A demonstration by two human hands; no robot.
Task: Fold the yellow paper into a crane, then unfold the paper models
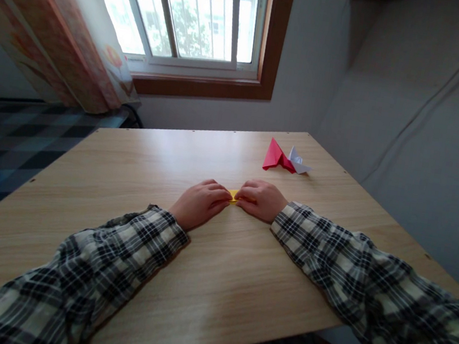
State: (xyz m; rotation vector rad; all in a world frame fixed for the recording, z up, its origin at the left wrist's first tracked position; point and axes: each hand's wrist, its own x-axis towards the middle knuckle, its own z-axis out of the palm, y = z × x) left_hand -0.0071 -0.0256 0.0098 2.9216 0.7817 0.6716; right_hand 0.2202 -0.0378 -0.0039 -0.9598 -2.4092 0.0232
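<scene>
A small folded yellow paper lies flat on the wooden table, mostly hidden under my fingers. My left hand presses on its left end with curled fingers. My right hand presses on its right end, fingertips meeting the left hand's. Both arms wear plaid sleeves. Only a small strip of yellow shows between the two hands.
A folded red paper shape and a folded white paper shape sit side by side farther back on the table, right of centre. A window and curtain stand behind. A grey wall runs along the table's right edge.
</scene>
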